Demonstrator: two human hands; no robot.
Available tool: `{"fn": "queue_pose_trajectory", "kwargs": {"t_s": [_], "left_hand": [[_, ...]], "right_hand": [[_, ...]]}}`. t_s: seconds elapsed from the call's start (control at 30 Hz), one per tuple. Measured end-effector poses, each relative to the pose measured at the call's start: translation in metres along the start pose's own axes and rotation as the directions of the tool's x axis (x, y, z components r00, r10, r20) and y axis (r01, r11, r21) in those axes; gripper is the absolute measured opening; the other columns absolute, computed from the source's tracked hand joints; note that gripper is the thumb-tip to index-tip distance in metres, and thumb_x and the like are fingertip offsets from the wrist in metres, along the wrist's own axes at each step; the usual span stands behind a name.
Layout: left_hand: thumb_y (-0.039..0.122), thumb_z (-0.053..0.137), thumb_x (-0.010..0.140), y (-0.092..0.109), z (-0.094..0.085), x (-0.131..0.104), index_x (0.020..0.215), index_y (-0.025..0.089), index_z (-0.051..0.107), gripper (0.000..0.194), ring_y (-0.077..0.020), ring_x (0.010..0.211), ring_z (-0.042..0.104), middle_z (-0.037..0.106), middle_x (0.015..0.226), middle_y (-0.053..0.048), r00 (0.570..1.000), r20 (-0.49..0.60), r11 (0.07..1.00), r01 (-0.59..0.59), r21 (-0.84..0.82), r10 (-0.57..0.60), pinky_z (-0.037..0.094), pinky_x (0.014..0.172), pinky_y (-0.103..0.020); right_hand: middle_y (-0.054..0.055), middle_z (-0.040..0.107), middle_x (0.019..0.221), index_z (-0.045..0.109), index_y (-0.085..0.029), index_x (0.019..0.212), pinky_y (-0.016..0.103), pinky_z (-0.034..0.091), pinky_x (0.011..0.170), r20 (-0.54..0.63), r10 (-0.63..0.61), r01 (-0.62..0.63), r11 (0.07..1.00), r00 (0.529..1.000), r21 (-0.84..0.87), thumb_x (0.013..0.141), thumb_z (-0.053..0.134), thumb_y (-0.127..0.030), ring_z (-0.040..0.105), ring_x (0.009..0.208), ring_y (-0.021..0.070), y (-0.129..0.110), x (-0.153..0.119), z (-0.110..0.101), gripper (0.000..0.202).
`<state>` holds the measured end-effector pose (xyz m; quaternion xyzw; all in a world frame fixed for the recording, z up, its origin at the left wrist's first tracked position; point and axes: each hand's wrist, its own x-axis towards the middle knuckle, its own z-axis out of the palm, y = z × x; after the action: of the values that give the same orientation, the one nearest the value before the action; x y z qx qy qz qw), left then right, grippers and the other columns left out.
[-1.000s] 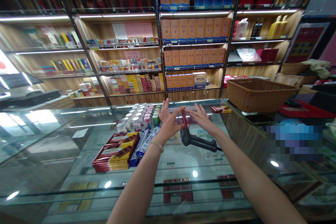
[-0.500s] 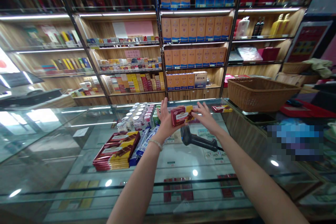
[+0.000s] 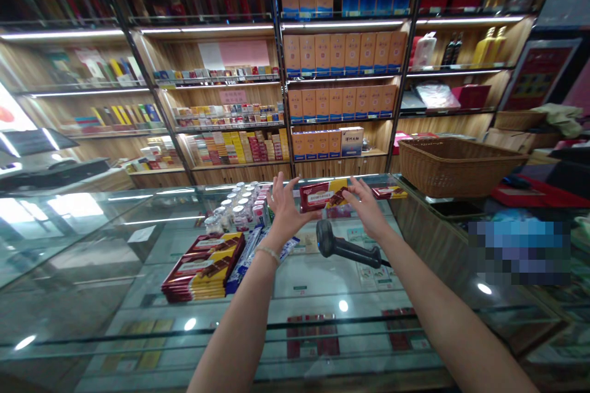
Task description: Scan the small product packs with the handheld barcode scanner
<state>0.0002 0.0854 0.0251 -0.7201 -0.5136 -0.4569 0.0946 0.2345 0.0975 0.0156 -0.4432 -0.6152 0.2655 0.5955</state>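
Right hand [image 3: 367, 207] has thumb and fingers clamped on the right end of a flat red-and-yellow chocolate package [image 3: 316, 196], printed face toward the camera. Package is held up over the clear glass counter [image 3: 318, 285], toward its far edge, long side roughly level. Left hand [image 3: 286, 212] is open, fingers spread and pointing up, thumb apart from them and just below the package's left part; can't tell if it touches.

Black plastic handheld scanner [image 3: 326, 238] on the counter, nearer the camera than the package, handle angled right. Another red-and-yellow package [image 3: 389, 192] lies by the counter's far right corner. Left part of counter: neat stack of red-and-yellow packages [image 3: 203, 267], blue-and-white wrapped packets [image 3: 249, 258] just beside its right side, partly behind the left forearm. Clear jars with pale lids [image 3: 239, 216] sit beyond them toward the far edge, pink-and-white cans [image 3: 259, 212] beside. Brown wicker basket [image 3: 454, 169] is past the counter's far right corner.
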Motion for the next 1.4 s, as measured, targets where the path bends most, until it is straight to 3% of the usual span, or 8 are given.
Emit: {"fn": "queue_pose_trajectory", "kwargs": {"t_s": [0.13,0.33,0.53,0.7,0.87,1.07,1.4], "left_hand": [[0.062,0.085,0.073,0.000,-0.004,0.000,0.154,0.026,0.042,0.098,-0.0430,0.162,0.008,0.014,0.174,-0.023,0.998,-0.059,0.997,-0.023,0.076,0.027,0.004,0.125,-0.072],[0.049,0.087,0.076,0.008,-0.013,-0.001,0.145,0.032,0.058,0.077,-0.0453,0.162,0.007,0.011,0.176,-0.015,0.996,-0.024,0.981,-0.081,0.175,0.087,0.000,0.125,-0.073],[0.044,0.088,0.075,0.013,-0.022,0.000,0.139,0.033,0.063,0.070,-0.0453,0.162,0.005,0.008,0.177,-0.014,0.997,-0.015,0.974,-0.071,0.216,0.076,-0.003,0.124,-0.073],[0.046,0.088,0.074,0.013,-0.027,0.002,0.140,0.034,0.063,0.072,-0.0448,0.162,0.003,0.007,0.177,-0.013,0.999,-0.012,0.976,-0.035,0.217,0.038,-0.003,0.124,-0.074],[0.050,0.088,0.074,0.013,-0.029,0.004,0.138,0.033,0.065,0.070,-0.0451,0.162,0.004,0.008,0.177,-0.012,0.999,-0.030,0.978,-0.017,0.207,0.024,-0.004,0.125,-0.072],[0.051,0.088,0.073,0.011,-0.027,0.003,0.139,0.034,0.063,0.072,-0.0450,0.162,0.002,0.005,0.178,-0.012,0.999,-0.006,0.976,-0.029,0.214,0.031,-0.005,0.124,-0.074],[0.049,0.089,0.073,0.019,-0.029,0.010,0.137,0.031,0.066,0.071,-0.0464,0.162,0.003,0.004,0.177,-0.015,1.000,0.002,0.982,-0.013,0.191,0.012,-0.002,0.123,-0.075]], "right_hand": [[0.010,0.049,0.161,0.073,-0.026,0.089,0.055,0.016,0.130,-0.064,0.019,-0.019,1.000,0.998,0.012,0.086,0.062,-0.067,0.023,0.159,0.0291,0.000,0.001,-0.002,0.043],[0.010,0.051,0.159,0.074,-0.026,0.090,0.054,0.017,0.129,-0.075,0.023,-0.025,0.999,0.997,-0.029,0.086,0.061,-0.067,0.026,0.157,0.0301,0.004,0.002,-0.003,0.044],[0.011,0.050,0.161,0.073,-0.026,0.095,0.063,0.017,0.125,-0.099,-0.021,-0.002,0.975,0.995,-0.222,0.090,0.057,-0.065,0.027,0.156,0.0321,-0.004,-0.001,-0.004,0.042],[0.012,0.040,0.167,0.072,-0.027,0.106,0.070,0.019,0.119,-0.054,-0.182,0.137,0.876,0.982,-0.462,0.089,0.060,-0.068,0.024,0.156,0.0368,-0.010,-0.005,-0.005,0.046],[0.014,0.026,0.173,0.068,-0.025,0.126,0.070,0.013,0.121,0.057,-0.333,0.295,0.726,0.941,-0.621,0.085,0.070,-0.066,0.018,0.158,0.0404,-0.009,-0.009,-0.009,0.057],[0.012,0.024,0.174,0.071,-0.024,0.123,0.069,0.008,0.122,0.060,-0.385,0.316,0.645,0.921,-0.696,0.096,0.061,-0.055,0.013,0.160,0.0384,-0.011,-0.011,-0.013,0.042],[0.012,0.023,0.175,0.064,-0.025,0.142,0.067,0.005,0.124,0.089,-0.444,0.352,0.556,0.892,-0.753,0.096,0.064,-0.051,0.012,0.161,0.0375,-0.026,-0.007,-0.021,0.052]]}}
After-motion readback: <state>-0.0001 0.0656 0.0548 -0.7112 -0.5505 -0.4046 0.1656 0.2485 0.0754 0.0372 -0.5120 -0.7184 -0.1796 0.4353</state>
